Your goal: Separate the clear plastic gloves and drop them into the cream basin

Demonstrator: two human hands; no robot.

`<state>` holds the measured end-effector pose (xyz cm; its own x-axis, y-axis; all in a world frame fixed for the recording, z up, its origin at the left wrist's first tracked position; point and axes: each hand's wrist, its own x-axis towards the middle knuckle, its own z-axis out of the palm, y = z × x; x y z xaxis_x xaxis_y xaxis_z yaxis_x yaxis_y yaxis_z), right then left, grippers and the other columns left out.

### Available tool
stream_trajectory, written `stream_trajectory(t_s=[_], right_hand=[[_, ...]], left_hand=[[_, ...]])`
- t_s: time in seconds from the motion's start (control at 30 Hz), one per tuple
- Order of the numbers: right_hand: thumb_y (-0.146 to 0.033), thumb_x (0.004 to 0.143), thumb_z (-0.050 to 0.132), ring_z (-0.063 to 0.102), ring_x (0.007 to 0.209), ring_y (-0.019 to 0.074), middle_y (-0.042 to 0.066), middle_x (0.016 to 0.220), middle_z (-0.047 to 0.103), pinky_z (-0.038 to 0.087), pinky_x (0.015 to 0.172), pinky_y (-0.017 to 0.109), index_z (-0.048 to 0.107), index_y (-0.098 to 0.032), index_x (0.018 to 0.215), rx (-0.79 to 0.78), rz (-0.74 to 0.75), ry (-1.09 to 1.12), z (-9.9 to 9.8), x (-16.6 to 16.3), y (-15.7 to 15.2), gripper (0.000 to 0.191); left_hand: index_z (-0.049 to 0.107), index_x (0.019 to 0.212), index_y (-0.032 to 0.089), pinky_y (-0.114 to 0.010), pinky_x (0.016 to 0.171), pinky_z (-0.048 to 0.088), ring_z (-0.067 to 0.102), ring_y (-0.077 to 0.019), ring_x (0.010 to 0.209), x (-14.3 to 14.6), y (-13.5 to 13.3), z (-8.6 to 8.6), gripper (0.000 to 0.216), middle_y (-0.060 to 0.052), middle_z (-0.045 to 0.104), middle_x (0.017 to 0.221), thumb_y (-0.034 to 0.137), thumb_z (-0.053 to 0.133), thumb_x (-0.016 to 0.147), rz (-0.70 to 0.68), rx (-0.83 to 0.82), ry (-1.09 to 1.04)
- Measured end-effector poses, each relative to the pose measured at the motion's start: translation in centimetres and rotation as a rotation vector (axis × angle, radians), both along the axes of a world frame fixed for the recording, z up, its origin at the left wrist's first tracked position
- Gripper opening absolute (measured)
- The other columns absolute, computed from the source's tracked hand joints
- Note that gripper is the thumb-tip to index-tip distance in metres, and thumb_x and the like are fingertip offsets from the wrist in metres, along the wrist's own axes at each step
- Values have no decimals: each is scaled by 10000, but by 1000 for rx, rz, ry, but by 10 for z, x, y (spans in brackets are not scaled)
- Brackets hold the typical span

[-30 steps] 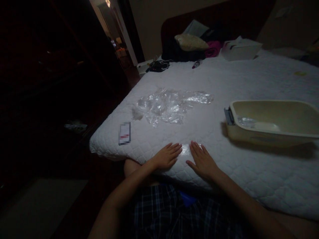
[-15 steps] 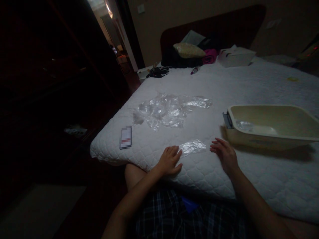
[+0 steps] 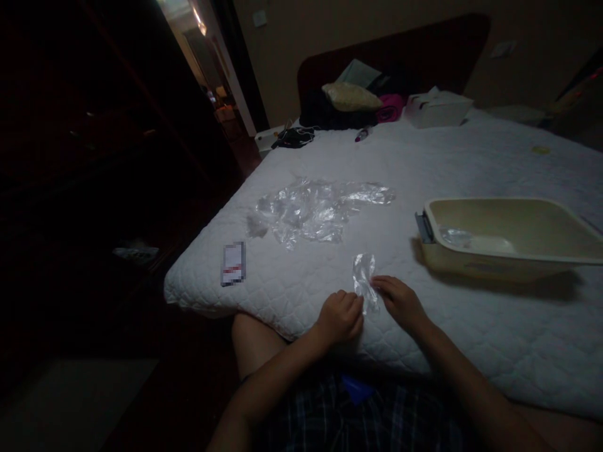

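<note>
A folded strip of clear plastic bag (image 3: 364,270) stands out from between my hands near the bed's front edge, its long side pointing away from me. My left hand (image 3: 342,316) is closed at its lower left side, fingers curled against the plastic. From the right, my right hand (image 3: 400,302) pinches the strip's right edge with its fingertips. Farther off, a crumpled spread of clear plastic bags (image 3: 306,210) lies on the white quilted bed cover (image 3: 292,289).
At the right stands a cream plastic bin (image 3: 494,267) with a grey latch and some clear plastic inside. A phone-like, blurred-out item (image 3: 233,263) lies left. Toward the headboard are a white box (image 3: 438,110), a pillow (image 3: 351,97) and dark cloth.
The plastic strip has turned from lying crosswise to pointing away from me. My left hand has closed on it, and my right hand has come leftward to pinch it.
</note>
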<state>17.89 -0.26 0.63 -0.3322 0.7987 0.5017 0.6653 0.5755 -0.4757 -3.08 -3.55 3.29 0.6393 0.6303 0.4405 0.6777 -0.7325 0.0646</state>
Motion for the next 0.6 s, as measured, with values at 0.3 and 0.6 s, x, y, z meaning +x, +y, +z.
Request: stream_trajectory(t_s=[0.3, 0.6], right_hand=[[-143, 841, 445, 542, 1064, 216, 107, 1143, 593, 460, 913, 403, 562, -193, 1147, 61, -31, 5, 4, -3, -1, 332], [-216, 843, 489, 592, 871, 208, 76, 925, 653, 492, 796, 386, 611, -194, 994, -50, 12, -35, 4, -2, 0, 196]], left_hand=[[576, 1054, 176, -362, 832, 489, 569, -200, 1034, -19, 56, -18, 215, -102, 626, 1084, 227, 440, 896, -67, 84, -171], [596, 1038, 162, -359, 818, 502, 604, -182, 953, -6, 52, -25, 233, -113, 647, 1009, 242, 425, 902, -130, -167, -348]])
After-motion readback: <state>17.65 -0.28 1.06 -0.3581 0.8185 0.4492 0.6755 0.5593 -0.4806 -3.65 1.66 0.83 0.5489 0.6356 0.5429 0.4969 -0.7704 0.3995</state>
